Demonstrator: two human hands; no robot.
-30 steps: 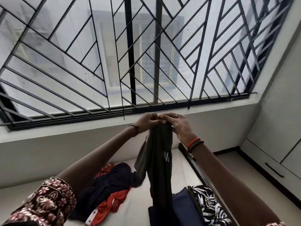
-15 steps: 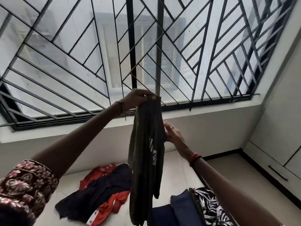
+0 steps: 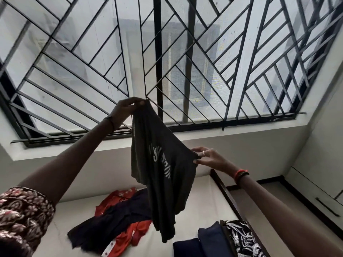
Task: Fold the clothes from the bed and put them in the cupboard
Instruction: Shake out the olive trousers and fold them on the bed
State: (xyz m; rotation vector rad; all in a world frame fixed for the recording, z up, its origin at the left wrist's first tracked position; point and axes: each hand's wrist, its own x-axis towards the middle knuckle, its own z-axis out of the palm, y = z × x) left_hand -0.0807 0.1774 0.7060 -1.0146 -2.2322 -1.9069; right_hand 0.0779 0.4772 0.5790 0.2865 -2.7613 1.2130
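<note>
Above the white bed [image 3: 200,206], a dark grey T-shirt [image 3: 163,173] hangs in the air before a black window grille [image 3: 185,62]. At its top corner the left hand [image 3: 126,108] pinches it between thumb and curled fingers. Lower down, the right hand [image 3: 209,158] pinches the opposite edge, its other fingers spread. On the mattress a navy garment [image 3: 115,219] lies over a red garment [image 3: 133,234], beside folded navy pieces [image 3: 209,240] and a leaf-print cloth [image 3: 243,238]. Pale cupboard fronts [image 3: 324,164] stand at the right.
</note>
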